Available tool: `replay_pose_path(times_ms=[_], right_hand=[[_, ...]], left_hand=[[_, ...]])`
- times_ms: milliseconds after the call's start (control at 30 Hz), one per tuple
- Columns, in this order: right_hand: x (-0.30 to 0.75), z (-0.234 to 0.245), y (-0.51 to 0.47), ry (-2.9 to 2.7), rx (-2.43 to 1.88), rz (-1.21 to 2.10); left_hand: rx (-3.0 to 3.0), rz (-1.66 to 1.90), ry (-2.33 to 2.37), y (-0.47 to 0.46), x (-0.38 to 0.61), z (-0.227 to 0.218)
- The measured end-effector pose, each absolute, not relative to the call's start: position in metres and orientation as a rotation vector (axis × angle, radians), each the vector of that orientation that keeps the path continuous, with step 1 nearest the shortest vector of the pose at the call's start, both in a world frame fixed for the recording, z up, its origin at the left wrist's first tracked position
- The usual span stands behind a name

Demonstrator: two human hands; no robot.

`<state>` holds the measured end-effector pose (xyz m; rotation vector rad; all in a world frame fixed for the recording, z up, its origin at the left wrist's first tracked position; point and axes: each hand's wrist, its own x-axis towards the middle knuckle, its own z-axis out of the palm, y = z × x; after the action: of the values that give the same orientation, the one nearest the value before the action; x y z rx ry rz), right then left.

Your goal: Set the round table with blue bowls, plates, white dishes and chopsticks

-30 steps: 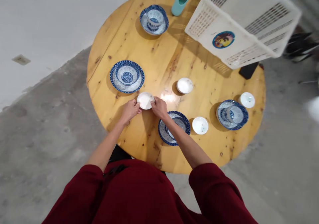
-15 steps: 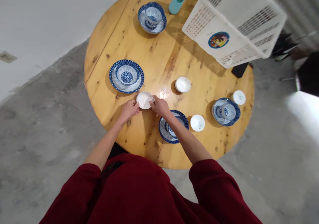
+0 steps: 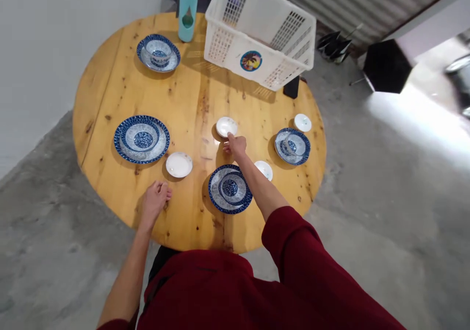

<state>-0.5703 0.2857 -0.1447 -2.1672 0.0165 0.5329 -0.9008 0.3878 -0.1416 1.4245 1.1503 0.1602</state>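
A stack of small white dishes (image 3: 226,126) sits near the table's middle. My right hand (image 3: 236,146) is at its near rim, with thumb and forefinger pinched at the edge and the other fingers curled beneath. My left hand (image 3: 155,199) rests low over the table, its fingers loosely curled in with nothing in them. Just beyond it lies a single white dish (image 3: 179,164), apart from the fingers. A blue-patterned plate with a bowl on it (image 3: 142,139) stands left of that dish. Another blue-rimmed plate with a bowl (image 3: 230,188) is below my right forearm.
Further blue-rimmed plates with bowls stand at the back left (image 3: 158,53) and right (image 3: 293,147). White dishes lie beside the right one (image 3: 302,122) and partly behind my forearm (image 3: 265,169). A white basket (image 3: 235,51), turquoise bottle (image 3: 188,7) and black phone (image 3: 292,87) are at the back.
Both hands have let go of the single white dish, which stays beside the left plate. My right hand has moved right to the white dishes; my left has drawn back. The view has shifted.
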Motion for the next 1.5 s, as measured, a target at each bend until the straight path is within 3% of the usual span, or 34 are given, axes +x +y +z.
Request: replay_pose_path(times_ms=[333,567,700,1067,1500], right_hand=[[-0.585,-0.130,0.293,0.036,-2.063,0.556],[-0.666,-0.089,0.254,-0.708,-2.008,0.874],[-0.721,-0.088,0.217,-0.959,-2.046,0.733],[-0.818,-0.135,0.128,-0.777,-1.984,0.793],[-0.827,-0.112,0.171,-0.847,-2.091,0.709]], left_hand=[[1.458,0.199,1.114,0.358,-0.895,-0.132],[1.212,0.294,0.978,0.334,-0.866,-0.096],[1.270,0.343,0.968,0.313,-0.879,-0.086],[1.283,0.204,1.144,0.232,-0.955,-0.097],[1.442,0.124,0.970,0.285,-0.980,-0.082]])
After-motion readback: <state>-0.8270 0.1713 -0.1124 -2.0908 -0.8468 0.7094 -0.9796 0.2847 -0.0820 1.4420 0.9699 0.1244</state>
